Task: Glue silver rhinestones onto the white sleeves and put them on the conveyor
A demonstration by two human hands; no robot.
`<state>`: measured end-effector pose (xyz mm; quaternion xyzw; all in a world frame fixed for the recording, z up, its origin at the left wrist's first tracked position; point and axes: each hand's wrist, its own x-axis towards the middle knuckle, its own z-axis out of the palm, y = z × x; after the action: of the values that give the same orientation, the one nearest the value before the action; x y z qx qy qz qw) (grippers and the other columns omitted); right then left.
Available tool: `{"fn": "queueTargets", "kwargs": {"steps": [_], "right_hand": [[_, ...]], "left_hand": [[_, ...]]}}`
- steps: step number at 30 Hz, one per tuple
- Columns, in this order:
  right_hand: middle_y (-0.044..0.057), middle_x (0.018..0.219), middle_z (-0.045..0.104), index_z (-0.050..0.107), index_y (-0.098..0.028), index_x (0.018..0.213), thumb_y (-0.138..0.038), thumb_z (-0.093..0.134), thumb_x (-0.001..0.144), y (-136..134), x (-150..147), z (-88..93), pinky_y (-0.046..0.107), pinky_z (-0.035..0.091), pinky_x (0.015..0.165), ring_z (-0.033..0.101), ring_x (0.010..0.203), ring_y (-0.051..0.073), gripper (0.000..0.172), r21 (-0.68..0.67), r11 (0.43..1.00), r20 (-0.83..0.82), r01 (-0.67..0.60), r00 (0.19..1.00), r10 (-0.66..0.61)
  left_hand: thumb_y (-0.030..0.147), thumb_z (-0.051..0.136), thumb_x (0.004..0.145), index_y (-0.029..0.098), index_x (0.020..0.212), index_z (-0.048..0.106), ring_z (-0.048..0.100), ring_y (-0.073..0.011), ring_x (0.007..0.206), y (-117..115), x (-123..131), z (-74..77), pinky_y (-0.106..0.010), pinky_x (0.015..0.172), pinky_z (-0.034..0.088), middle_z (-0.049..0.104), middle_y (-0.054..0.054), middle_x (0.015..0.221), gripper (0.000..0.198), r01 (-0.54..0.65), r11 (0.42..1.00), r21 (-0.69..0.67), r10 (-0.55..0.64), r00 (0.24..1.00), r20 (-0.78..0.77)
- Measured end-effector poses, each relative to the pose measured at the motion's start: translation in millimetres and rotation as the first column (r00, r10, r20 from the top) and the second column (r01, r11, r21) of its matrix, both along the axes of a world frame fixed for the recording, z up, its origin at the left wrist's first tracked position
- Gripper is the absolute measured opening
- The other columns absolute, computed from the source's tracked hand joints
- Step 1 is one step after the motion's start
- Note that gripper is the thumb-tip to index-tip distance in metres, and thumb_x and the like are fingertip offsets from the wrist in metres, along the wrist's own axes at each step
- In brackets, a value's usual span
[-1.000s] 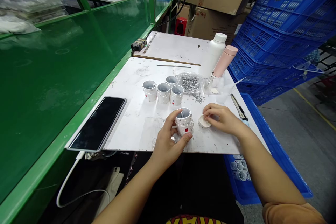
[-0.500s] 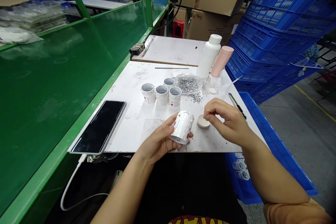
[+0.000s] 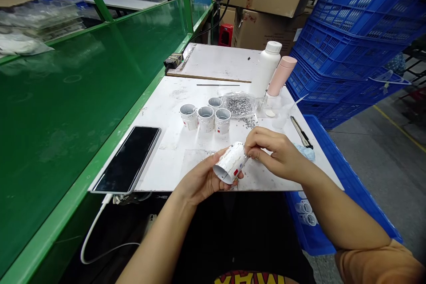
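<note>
My left hand [image 3: 203,178] grips a small white cylinder [image 3: 231,167] with red marks, tilted on its side above the front edge of the white board [image 3: 173,142]. My right hand [image 3: 274,153] is pinched at the cylinder's upper end, fingers closed on something I cannot make out. Several matching grey-white cylinders [image 3: 206,117] stand upright in a cluster further back. Beside them lies a clear bag of small metal parts [image 3: 240,105], with loose ones spilled next to it.
A black phone [image 3: 128,159] lies at the board's left with a white cable hanging. A white bottle [image 3: 268,69] and pink bottle [image 3: 281,75] stand at the back right, a black pen [image 3: 301,132] at the right edge. Green shelving [image 3: 66,97] runs left; blue crates [image 3: 349,22] stack right.
My left hand lifted the cylinder off the board and tipped it on its side. My right hand left the small white cap and came to the cylinder's end.
</note>
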<state>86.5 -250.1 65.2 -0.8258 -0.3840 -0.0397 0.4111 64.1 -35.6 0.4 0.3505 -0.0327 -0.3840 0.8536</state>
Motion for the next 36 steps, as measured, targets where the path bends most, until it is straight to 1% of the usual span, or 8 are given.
{"fn": "queueTargets", "kwargs": {"steps": [7,12,16,19,24,28,32,36], "right_hand": [[0.003,0.084,0.057,0.058,-0.019,0.085,-0.006,0.050,0.089,0,0,0.7,0.027,0.044,0.066,0.053,0.076,0.013,0.016,-0.033,0.999,0.004,0.001,1.000,-0.001],[0.003,0.082,0.058,0.057,-0.019,0.082,-0.005,0.055,0.085,-2,2,1.3,0.027,0.045,0.065,0.054,0.072,0.013,0.014,-0.031,1.000,-0.033,-0.001,0.999,0.000],[0.000,0.079,0.058,0.055,-0.018,0.080,-0.005,0.058,0.081,-3,4,2.2,0.025,0.046,0.065,0.053,0.070,0.012,0.013,-0.019,0.999,-0.107,0.028,0.994,-0.030],[0.000,0.077,0.057,0.054,-0.018,0.078,-0.006,0.059,0.080,-3,5,3.8,0.024,0.045,0.062,0.053,0.068,0.011,0.013,-0.046,0.998,-0.167,0.052,0.984,-0.059],[0.000,0.076,0.058,0.053,-0.017,0.076,-0.005,0.059,0.079,-1,6,2.2,0.025,0.044,0.062,0.052,0.068,0.011,0.014,-0.094,0.992,-0.138,0.081,0.986,-0.094],[0.000,0.078,0.057,0.053,-0.017,0.076,-0.005,0.058,0.080,-1,7,-3.7,0.025,0.043,0.062,0.052,0.070,0.012,0.014,-0.074,0.994,-0.118,0.083,0.989,-0.092],[0.000,0.079,0.057,0.053,-0.018,0.077,-0.005,0.058,0.080,-2,6,-8.0,0.026,0.044,0.062,0.052,0.071,0.012,0.014,-0.040,0.996,-0.115,0.086,0.989,-0.090],[0.000,0.079,0.057,0.054,-0.018,0.078,-0.004,0.059,0.080,-1,2,-12.0,0.025,0.044,0.061,0.053,0.071,0.012,0.015,0.038,0.992,-0.068,0.122,0.991,-0.119]], "left_hand": [[0.056,0.067,0.078,0.019,0.139,0.049,0.064,-0.0157,0.068,0,0,0.1,-0.019,0.055,0.047,0.071,-0.014,0.087,0.074,0.007,1.000,0.015,-0.007,1.000,0.000],[0.056,0.067,0.078,0.020,0.138,0.050,0.065,-0.0165,0.071,-1,1,0.7,-0.019,0.056,0.049,0.070,-0.013,0.089,0.072,0.015,0.999,0.037,-0.017,0.999,0.044],[0.053,0.066,0.081,0.021,0.139,0.050,0.067,-0.0181,0.076,-2,1,2.0,-0.019,0.056,0.050,0.069,-0.012,0.091,0.069,0.016,1.000,0.024,-0.017,0.998,0.055],[0.050,0.068,0.080,0.021,0.139,0.051,0.067,-0.0184,0.079,-4,1,3.7,-0.018,0.056,0.051,0.068,-0.011,0.092,0.068,-0.001,1.000,0.017,0.000,0.998,0.058],[0.049,0.067,0.081,0.019,0.135,0.055,0.066,-0.0166,0.076,-6,1,4.0,-0.018,0.058,0.053,0.069,-0.011,0.090,0.062,-0.023,1.000,0.021,0.022,0.997,0.077],[0.046,0.066,0.083,0.019,0.133,0.057,0.067,-0.0170,0.077,-5,0,3.8,-0.018,0.058,0.053,0.069,-0.011,0.091,0.057,-0.048,0.998,0.028,0.046,0.996,0.072],[0.047,0.066,0.083,0.019,0.135,0.055,0.067,-0.0166,0.076,-5,0,3.8,-0.018,0.058,0.052,0.070,-0.013,0.090,0.060,-0.044,0.998,0.034,0.041,0.997,0.071],[0.050,0.066,0.082,0.018,0.134,0.055,0.066,-0.0159,0.074,-5,1,1.9,-0.018,0.059,0.053,0.071,-0.015,0.090,0.062,-0.028,0.999,0.023,0.026,0.998,0.064]]}}
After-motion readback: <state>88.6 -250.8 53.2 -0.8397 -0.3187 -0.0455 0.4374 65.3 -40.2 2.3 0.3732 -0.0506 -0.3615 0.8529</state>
